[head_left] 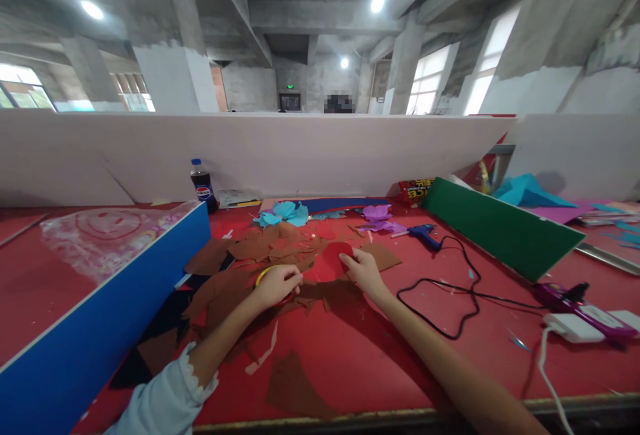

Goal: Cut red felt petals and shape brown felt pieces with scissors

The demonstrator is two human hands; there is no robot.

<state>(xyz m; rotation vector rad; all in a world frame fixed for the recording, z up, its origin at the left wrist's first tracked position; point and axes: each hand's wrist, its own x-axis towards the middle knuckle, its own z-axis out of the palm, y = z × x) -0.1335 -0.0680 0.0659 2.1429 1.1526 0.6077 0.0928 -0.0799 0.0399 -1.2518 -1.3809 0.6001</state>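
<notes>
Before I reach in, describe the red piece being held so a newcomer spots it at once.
On the red table, look between the blue board and green board. There, among brown scraps, the right hand pinches the red piece at its edge. Its rounded outline and red colour set it apart from the scraps.

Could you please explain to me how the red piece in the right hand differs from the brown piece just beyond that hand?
Colour aside, the red piece has a rounded upper edge, while the brown piece shows straight sides and a pointed corner. The red piece is pinched in the fingers of the right hand; the brown piece lies on the red table. Both look thin and flat.
</notes>
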